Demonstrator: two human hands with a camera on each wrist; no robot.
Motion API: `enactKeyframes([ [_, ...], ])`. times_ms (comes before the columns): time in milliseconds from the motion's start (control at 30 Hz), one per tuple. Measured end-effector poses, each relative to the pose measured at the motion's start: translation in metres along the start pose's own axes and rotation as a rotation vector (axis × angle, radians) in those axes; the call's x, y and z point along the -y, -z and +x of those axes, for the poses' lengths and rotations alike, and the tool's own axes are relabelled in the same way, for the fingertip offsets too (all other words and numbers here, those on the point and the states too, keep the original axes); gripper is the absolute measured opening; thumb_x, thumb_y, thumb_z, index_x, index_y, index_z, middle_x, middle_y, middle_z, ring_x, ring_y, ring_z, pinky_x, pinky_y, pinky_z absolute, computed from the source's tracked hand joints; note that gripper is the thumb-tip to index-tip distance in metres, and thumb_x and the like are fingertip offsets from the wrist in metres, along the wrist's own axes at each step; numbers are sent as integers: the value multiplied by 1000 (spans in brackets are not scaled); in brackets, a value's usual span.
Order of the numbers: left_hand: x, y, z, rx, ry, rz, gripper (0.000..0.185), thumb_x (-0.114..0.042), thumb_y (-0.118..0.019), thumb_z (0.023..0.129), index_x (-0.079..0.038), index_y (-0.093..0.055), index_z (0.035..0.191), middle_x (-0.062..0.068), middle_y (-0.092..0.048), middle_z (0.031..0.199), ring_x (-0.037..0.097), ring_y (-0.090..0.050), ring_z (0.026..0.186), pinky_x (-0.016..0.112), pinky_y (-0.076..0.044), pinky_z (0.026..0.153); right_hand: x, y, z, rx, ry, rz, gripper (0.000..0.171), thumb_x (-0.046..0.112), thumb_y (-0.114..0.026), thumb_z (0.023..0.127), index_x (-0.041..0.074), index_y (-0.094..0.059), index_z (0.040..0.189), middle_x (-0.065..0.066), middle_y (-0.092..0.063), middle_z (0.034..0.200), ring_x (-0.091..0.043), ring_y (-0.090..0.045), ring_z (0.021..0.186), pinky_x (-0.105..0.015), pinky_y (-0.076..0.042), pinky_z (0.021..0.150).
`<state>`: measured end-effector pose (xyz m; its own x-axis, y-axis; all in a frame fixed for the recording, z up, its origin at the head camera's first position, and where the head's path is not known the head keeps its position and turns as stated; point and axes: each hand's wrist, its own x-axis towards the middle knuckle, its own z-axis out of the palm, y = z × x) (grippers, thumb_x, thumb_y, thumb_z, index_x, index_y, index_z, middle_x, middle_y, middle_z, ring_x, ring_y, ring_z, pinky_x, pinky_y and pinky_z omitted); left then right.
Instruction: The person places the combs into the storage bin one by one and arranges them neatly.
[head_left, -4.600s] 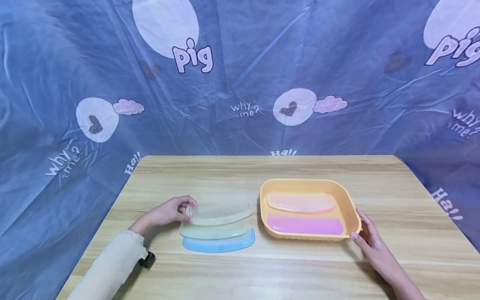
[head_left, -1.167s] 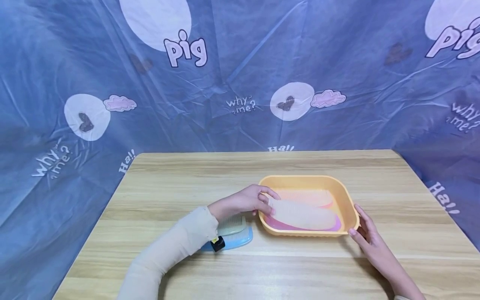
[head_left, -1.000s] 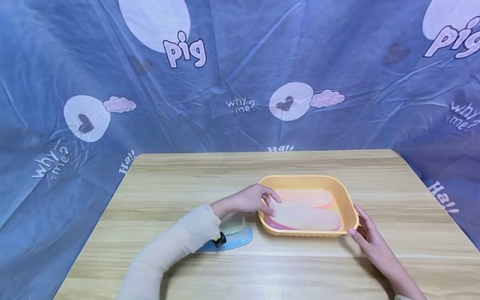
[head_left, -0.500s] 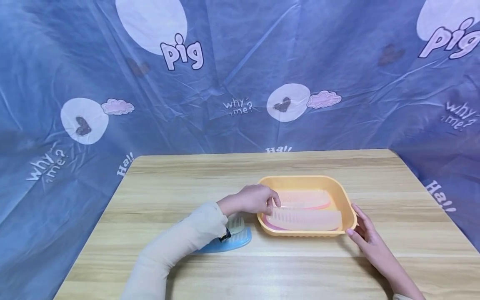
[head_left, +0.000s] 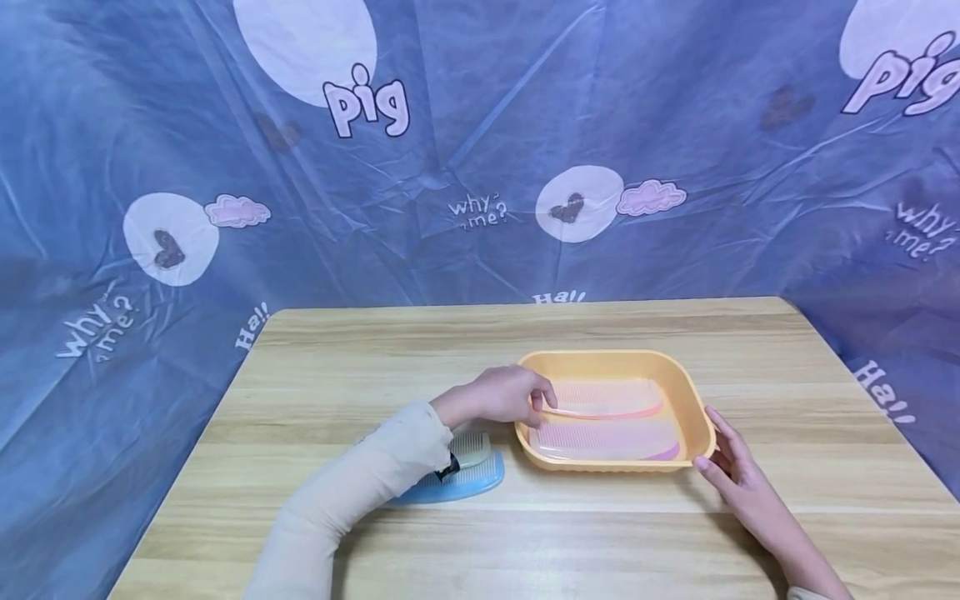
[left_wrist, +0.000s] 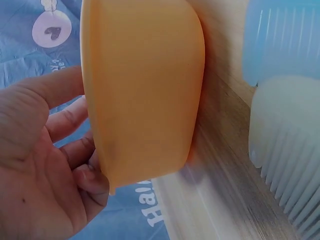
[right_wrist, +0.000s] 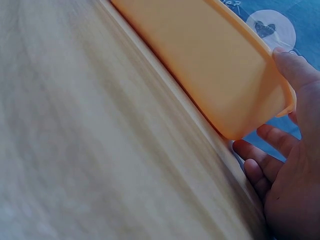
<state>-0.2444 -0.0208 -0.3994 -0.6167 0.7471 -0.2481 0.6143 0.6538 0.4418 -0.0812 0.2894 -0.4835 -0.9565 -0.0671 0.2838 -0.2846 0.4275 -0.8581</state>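
My left hand [head_left: 504, 395] reaches over the left rim of the orange plastic tray [head_left: 693, 396], its fingertips inside, close to the combs' left ends. A whitish comb [head_left: 607, 435] lies over a purple comb [head_left: 663, 452] in the front of the tray. Behind them is a pink-edged comb [head_left: 600, 398]. In the left wrist view, the tray wall [left_wrist: 145, 95] hides the fingertips. At the other end my right hand [head_left: 738, 467] grips the tray, its thumb on the rim and fingers below, as the right wrist view shows [right_wrist: 290, 155].
Under the left forearm, a pale green comb [head_left: 471, 448] overlaps a blue comb [head_left: 457, 487] on the wooden table [head_left: 570, 542]; the sleeve covers their left parts. A blue printed cloth [head_left: 465, 125] hangs behind the table.
My left hand carried the whitish comb from the table stack into the tray, laid it over the purple comb and let go. The right hand stays at the tray's right end.
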Motion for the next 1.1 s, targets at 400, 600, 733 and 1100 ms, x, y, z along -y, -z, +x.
enactKeyframes([
  [400,-14,9,7,30,-79,20,33,-30,-78,80,-28,-68,112,-14,-63,95,3,-54,80,21,-41,67,1,1,0,3,-16,17,70,-8,-45,96,8,-12,155,31,-33,139,20,-40,119,1,-34,90],
  [600,-21,8,17,53,-153,-23,39,-28,-80,78,-23,-68,115,-8,-65,101,4,-54,78,16,-40,69,-1,1,-1,-1,-13,9,70,-8,-46,96,8,-12,155,31,-32,139,21,-39,119,1,-34,90],
  [733,-24,2,28,94,-199,-37,41,-28,-80,78,-23,-67,117,-8,-66,104,4,-54,78,15,-41,68,0,1,0,-9,-7,-4,69,-8,-46,96,6,-12,154,32,-32,138,20,-40,118,1,-34,90],
  [1100,-30,-9,53,199,-264,-103,45,-25,-79,80,-20,-64,122,-7,-63,100,4,-56,81,13,-44,71,0,1,0,-14,3,-8,69,-9,-46,95,5,-13,154,32,-32,138,21,-39,118,1,-33,91],
])
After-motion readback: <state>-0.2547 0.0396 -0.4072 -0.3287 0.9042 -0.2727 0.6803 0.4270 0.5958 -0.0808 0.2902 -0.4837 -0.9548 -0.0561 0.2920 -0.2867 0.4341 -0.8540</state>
